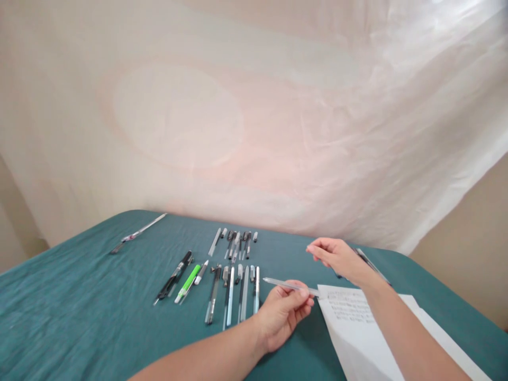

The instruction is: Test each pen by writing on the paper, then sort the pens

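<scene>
My left hand (283, 316) is closed around a clear, slim pen barrel (275, 282), which lies nearly level, its tapered end to the left. The barrel's right end is close to the top corner of a sheet of paper (357, 338) with rows of handwriting. Above and to the right, my right hand (337, 258) is raised with thumb and fingers drawn together; whatever they hold, if anything, cannot be made out. Just left of the left hand is a row of pens and loose caps, including a pale blue pen (230, 299) and a grey barrel (244, 296).
A second group of pen parts (238, 246) lies farther back. To the left are a green pen (188, 283), a black pen (174, 278) and a long thin pen (138, 232). Dark pens (373, 266) lie behind my right wrist. A pale sheet (254, 106) hangs behind the green-covered table (79, 307).
</scene>
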Demonstrator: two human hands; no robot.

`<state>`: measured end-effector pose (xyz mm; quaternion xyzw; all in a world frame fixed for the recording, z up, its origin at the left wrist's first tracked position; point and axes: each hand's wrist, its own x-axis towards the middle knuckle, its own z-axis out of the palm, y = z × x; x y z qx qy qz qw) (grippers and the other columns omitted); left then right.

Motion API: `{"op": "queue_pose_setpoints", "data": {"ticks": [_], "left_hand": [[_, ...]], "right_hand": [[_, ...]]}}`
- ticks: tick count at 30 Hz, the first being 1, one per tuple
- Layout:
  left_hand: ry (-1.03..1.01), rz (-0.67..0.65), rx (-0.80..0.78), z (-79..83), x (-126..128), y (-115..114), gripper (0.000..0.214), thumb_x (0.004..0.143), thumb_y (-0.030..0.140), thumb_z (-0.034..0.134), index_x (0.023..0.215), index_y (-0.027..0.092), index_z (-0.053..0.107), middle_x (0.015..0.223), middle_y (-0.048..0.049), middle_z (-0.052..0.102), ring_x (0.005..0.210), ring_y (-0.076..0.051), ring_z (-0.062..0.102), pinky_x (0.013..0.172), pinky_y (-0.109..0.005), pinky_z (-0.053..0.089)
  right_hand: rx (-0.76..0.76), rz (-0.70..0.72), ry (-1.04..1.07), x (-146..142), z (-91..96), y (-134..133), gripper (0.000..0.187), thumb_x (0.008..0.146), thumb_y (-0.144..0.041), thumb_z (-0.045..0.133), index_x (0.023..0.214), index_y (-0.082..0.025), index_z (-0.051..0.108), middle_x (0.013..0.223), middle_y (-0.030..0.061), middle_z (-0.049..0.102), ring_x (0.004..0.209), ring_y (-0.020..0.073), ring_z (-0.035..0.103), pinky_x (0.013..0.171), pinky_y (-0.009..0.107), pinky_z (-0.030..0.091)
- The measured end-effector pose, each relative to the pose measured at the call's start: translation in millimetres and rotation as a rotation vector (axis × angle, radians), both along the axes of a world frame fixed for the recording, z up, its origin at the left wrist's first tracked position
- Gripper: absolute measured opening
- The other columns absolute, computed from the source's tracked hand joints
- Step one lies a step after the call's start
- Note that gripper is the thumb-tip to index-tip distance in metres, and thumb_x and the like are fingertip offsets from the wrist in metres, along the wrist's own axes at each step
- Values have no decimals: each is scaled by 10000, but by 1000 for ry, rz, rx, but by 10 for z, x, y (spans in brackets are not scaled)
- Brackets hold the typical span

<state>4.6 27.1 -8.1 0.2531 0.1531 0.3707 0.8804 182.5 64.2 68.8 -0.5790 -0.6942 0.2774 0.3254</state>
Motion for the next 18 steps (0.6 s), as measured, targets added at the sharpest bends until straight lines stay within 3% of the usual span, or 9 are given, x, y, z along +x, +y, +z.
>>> {"op": "queue_pose_setpoints", "data": {"ticks": [3, 8, 13, 18], "left_hand": [[-15, -29, 5, 24, -10, -4, 125, 693, 163, 678, 770, 120, 589, 740, -33, 609, 627, -54, 557, 631, -158, 436], [-13, -24, -10, 29, -7, -2, 149, 653, 165, 710, 746, 131, 599, 719, -21, 620, 592, -46, 543, 617, -155, 422], [-8, -37, -32, 21, -9, -7, 150, 641, 150, 716, 742, 137, 606, 701, -13, 620, 571, -42, 531, 587, -149, 408], [-20, -46, -25, 26, -11, -7, 129, 655, 155, 707, 732, 123, 609, 698, -19, 618, 569, -40, 523, 579, -149, 403]], "right_hand": [[48, 110, -117, -198, -255, 356, 291, 798, -392, 470, 853, -140, 605, 656, 4, 584, 519, 91, 494, 479, 197, 385], [276, 178, -617, -619, -609, 858, 285, 824, -203, 462, 1094, -198, 553, 927, 49, 590, 804, 131, 556, 743, 234, 401], [313, 203, -744, -861, -716, 1133, 307, 853, -181, 412, 1133, -250, 516, 977, 46, 544, 857, 151, 534, 753, 246, 376], [320, 249, -836, -939, -744, 1250, 251, 885, -196, 352, 1033, -218, 555, 968, 57, 534, 874, 165, 518, 739, 251, 370]]}}
